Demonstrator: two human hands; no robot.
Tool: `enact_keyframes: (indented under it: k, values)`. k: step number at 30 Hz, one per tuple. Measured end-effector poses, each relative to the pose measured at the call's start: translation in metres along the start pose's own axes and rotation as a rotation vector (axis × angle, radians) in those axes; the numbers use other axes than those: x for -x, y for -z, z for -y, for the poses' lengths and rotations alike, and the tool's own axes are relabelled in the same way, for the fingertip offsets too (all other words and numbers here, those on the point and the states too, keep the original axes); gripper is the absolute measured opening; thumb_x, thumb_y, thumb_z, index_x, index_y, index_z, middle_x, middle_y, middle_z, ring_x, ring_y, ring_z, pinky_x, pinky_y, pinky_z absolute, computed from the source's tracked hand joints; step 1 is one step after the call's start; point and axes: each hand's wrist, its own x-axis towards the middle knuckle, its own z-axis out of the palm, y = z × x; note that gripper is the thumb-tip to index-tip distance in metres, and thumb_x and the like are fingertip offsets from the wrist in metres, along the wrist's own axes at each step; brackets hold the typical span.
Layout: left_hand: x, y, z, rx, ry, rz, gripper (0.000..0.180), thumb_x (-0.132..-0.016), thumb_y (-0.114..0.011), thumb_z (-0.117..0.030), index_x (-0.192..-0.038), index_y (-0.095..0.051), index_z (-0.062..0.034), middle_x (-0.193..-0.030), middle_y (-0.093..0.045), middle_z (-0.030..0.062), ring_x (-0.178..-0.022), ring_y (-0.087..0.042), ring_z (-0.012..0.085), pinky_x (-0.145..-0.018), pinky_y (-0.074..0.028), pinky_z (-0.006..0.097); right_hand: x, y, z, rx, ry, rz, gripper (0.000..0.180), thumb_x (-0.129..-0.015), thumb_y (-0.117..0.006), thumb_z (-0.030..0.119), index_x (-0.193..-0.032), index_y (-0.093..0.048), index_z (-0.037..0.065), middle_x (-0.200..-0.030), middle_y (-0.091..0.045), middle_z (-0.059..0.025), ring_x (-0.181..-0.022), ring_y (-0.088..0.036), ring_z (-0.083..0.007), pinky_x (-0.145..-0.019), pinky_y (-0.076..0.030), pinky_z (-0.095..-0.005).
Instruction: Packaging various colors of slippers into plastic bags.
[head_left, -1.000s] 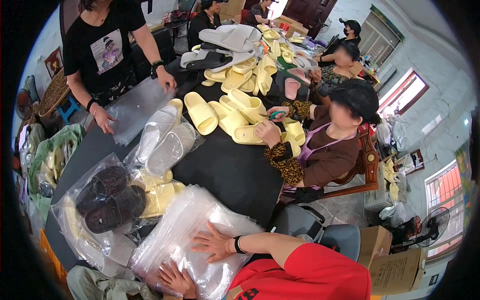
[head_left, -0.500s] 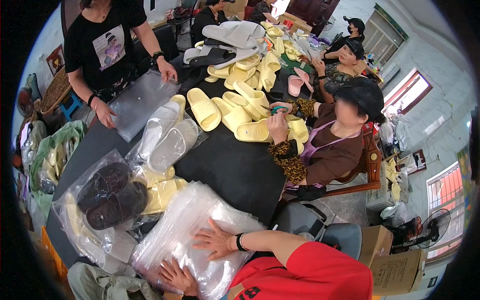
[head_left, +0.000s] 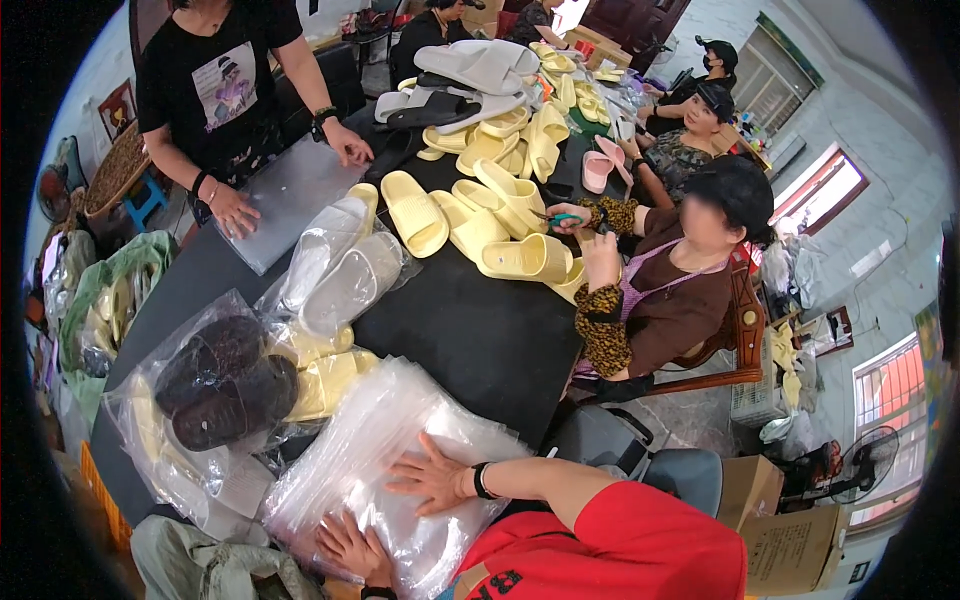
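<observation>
Both my hands lie flat on a thick stack of clear plastic bags (head_left: 375, 425) at the near edge of the table. My right hand (head_left: 432, 478) rests near the stack's middle, fingers spread, a dark band on its wrist. Nearer and further left, my left hand (head_left: 352, 548) presses on the same bags with its fingers apart. Neither hand holds anything. Just left of the stack are bagged slippers: a dark brown pair (head_left: 225, 385) and a yellow pair (head_left: 330, 385). Beyond them lies a bagged light grey pair (head_left: 350, 282).
Loose yellow slippers (head_left: 415, 215) and grey slippers (head_left: 475, 68) pile up farther along the black table (head_left: 460, 335). On the right a co-worker holds teal-handled scissors (head_left: 565, 218) by a yellow slipper. Another, at far left, has both hands on clear bags (head_left: 290, 205). Cardboard boxes (head_left: 795, 545) stand at right.
My hands stay almost still on the bags. The right co-worker's near hand has moved right, away from the slipper. The far-left co-worker's hands have shifted over the clear bags, which now lie flatter.
</observation>
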Motion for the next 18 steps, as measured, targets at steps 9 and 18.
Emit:
enact_keyframes:
  k: [9,18]
  values:
    - [0.002,-0.01,0.003,-0.049,-0.016,-0.042,0.052,-0.091,-0.034,-0.042,-0.134,-0.037,-0.0125,-0.142,-0.025,0.0194,-0.129,-0.02,0.0432,-0.103,-0.01,0.059,0.0,-0.008,-0.004,0.01,0.016,-0.064,0.075,-0.078,-0.045,0.059,-0.14,-0.025,0.022,-0.147,-0.017,-0.0082,-0.136,-0.013,-0.0287,-0.097,0.009,-0.0678]
    - [0.0,0.003,-0.004,-0.062,-0.012,-0.024,0.052,-0.091,-0.032,-0.042,-0.134,-0.038,-0.0122,-0.142,-0.025,0.0185,-0.129,-0.021,0.0427,-0.104,-0.011,0.059,0.002,0.004,-0.001,-0.002,0.002,-0.016,0.074,-0.079,-0.044,0.059,-0.14,-0.025,0.021,-0.147,-0.019,-0.0084,-0.135,-0.015,-0.0293,-0.099,0.005,-0.0676]
